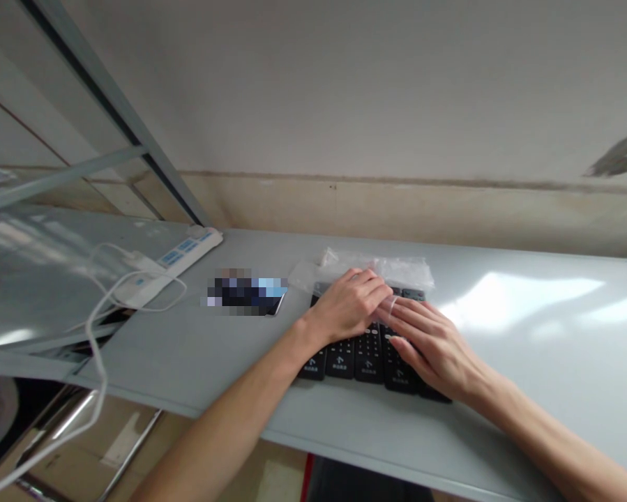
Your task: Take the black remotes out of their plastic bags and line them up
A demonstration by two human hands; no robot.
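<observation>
Several black remote controls (368, 359) lie side by side in a row on a pale grey table (527, 362). My left hand (347, 303) rests on top of their far ends, fingers curled together over them. My right hand (428, 341) lies flat across the remotes on the right, fingers stretched out and pointing left toward the left hand. The fingertips of both hands meet near a clear plastic bag (381, 268) that lies just behind the remotes. Whether either hand grips anything is hidden.
A phone (247, 293) lies left of the remotes. Farther left is a white power strip (180, 258) with white cables (101, 328) trailing off the table's left edge. A grey metal shelf frame (109, 104) stands at left. A wall runs behind the table.
</observation>
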